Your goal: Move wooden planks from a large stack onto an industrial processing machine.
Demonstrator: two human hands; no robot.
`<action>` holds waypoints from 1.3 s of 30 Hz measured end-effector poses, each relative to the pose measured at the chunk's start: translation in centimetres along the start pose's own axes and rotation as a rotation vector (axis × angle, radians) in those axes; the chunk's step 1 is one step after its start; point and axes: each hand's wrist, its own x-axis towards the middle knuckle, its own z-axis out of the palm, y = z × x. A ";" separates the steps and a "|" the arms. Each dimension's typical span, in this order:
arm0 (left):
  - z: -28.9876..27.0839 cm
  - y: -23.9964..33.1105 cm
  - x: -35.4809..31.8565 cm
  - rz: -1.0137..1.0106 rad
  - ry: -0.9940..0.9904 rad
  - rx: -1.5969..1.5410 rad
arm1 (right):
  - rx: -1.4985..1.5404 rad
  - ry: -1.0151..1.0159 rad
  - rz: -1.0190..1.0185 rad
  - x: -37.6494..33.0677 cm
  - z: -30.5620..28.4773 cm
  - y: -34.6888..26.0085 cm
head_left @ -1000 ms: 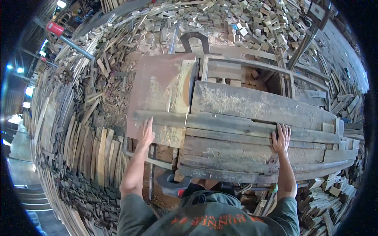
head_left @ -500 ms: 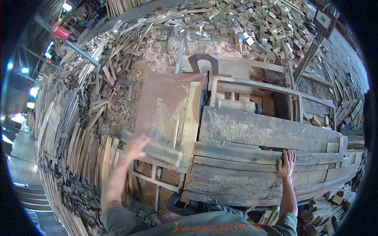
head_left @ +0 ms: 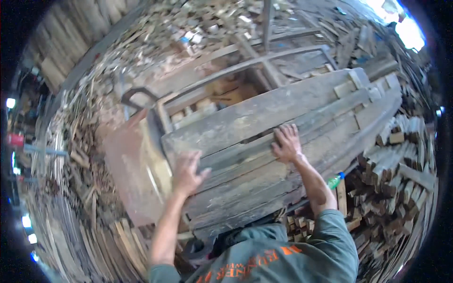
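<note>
My right hand point(head_left: 287, 143) lies with its fingers spread on a long grey plank point(head_left: 325, 115), beside a dark narrow gap. That plank is one of several running lengthwise along the worn wooden bench top point(head_left: 240, 115). Over the left end of the planks is my left hand point(head_left: 187, 174), a little blurred, with fingers apart and no object in it. Whether it touches the wood I cannot tell. Left of it, a pale wooden strip point(head_left: 158, 162) borders the reddish-brown plate point(head_left: 128, 172) of the bench. A wide board point(head_left: 264, 112) forms the bench's far side.
Behind the bench top is an open wooden frame point(head_left: 212, 78) with machine parts inside. Offcuts point(head_left: 188, 28) are heaped beyond it. Stacked wood sticks point(head_left: 396, 165) stand at the right, beside a green bottle point(head_left: 336, 180) with a blue cap. Long slats point(head_left: 113, 245) lie at the lower left.
The view has turned toward the right. My left hand, which held a short board over the reddish plate, has let it go and moved right over the planks. My right hand stays on the planks.
</note>
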 end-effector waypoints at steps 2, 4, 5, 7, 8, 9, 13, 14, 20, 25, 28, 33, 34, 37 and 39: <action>5.7 3.5 3.3 0.010 -0.042 -0.060 | -0.004 0.002 0.008 -0.5 -0.1 0.1; 9.3 3.7 4.3 -0.152 -0.281 -0.160 | 0.007 -0.025 0.015 -0.6 -0.4 -0.5; 10.2 2.7 4.2 -0.130 -0.353 -0.173 | 0.021 -0.049 0.011 -0.3 -0.6 -1.1; 8.7 6.7 6.2 -0.246 -0.540 -0.165 | 0.058 0.005 0.017 -2.2 -1.2 0.6; 8.4 6.1 5.4 -0.184 -0.465 -0.153 | 0.058 0.080 0.002 -2.4 -1.1 0.1; 8.1 5.4 4.9 -0.127 -0.382 -0.144 | 0.057 0.155 -0.024 -2.3 -1.1 -0.3; 1.5 12.1 4.1 -0.178 -0.470 -0.142 | 0.196 0.601 0.271 -6.4 -6.7 -2.2; -0.1 13.7 2.9 -0.156 -0.513 -0.148 | 0.232 0.730 0.343 -8.0 -7.8 -2.8; 1.2 21.3 -0.6 -0.274 -0.548 -0.633 | 0.651 0.339 0.493 -23.0 -11.1 -10.0; 7.1 32.1 6.6 -0.057 -0.390 -0.749 | 1.290 -0.139 0.460 -27.7 -11.8 -15.0; 8.1 40.2 10.6 -0.008 -0.393 -0.788 | 1.466 -0.280 0.699 -26.8 -14.2 -14.1; 7.6 49.8 15.0 0.018 -0.397 -0.939 | 1.247 0.222 0.986 -25.2 -17.4 -10.4; 8.3 50.2 16.7 0.016 -0.380 -0.942 | 1.046 0.442 0.809 -24.4 -18.2 -8.6; 9.1 50.7 21.0 0.086 -0.214 -1.177 | 0.787 0.742 0.513 -19.5 -18.3 5.2; 5.0 50.8 20.6 0.128 -0.080 -1.166 | 0.876 0.313 0.912 -14.5 -27.9 18.2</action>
